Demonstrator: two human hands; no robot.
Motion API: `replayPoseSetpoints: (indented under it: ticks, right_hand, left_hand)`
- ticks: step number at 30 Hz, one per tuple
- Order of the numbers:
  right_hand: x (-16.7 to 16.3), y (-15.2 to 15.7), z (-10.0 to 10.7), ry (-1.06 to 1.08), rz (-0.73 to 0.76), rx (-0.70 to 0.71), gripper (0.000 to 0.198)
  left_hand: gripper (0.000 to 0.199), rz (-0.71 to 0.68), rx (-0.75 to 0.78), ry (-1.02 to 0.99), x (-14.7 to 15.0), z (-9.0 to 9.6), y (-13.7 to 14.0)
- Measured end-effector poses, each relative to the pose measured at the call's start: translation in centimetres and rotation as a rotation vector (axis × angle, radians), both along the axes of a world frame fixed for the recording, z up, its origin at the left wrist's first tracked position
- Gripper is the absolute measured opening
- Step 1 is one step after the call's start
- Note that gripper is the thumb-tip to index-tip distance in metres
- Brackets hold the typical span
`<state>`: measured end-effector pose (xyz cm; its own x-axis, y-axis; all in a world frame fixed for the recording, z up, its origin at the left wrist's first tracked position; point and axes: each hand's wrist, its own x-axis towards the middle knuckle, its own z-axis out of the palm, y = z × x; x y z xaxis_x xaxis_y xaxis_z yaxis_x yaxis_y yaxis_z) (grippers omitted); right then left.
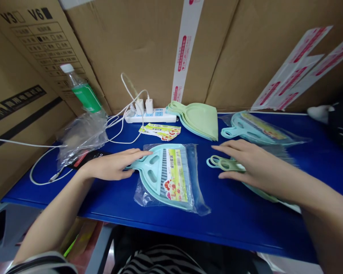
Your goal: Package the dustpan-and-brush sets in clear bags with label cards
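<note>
A light blue dustpan (148,190) with a brush lies in a clear plastic bag in front of me, a yellow-green label card (177,177) on the brush. My left hand (116,163) is closed about its handle, whose end is hidden. To the right, my right hand (246,163) reaches over several stacked brushes, with fingers and thumb apart on either side of their green and blue handles (224,163). The palm and forearm hide much of that stack; some bristles (282,154) show beyond it.
Behind stand stacked green and blue dustpans (201,118), another bagged dustpan set (254,127), loose label cards (161,131) and a white power strip (151,116) with cables. A bottle (85,95), crumpled plastic (81,135) and a dark phone-like item (87,158) are left. Cardboard boxes (143,45) wall the back.
</note>
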<state>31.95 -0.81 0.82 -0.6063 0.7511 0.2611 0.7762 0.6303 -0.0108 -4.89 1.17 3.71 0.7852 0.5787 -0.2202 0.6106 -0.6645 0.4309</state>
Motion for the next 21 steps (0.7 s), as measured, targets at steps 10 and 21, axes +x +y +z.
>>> replayPoseSetpoints:
  ticks: [10,21]
  right_hand:
    - [-5.0,-1.5,-0.1,0.074,0.158,-0.221,0.021]
    - [-7.3,-2.0,-1.9,0.13,-0.118,-0.095,0.022]
  left_hand:
    - [0.071,-0.023,-0.016,-0.049,0.3,-0.1,0.0]
    - [0.067,-0.029,-0.041,-0.069,0.4,-0.7,0.2]
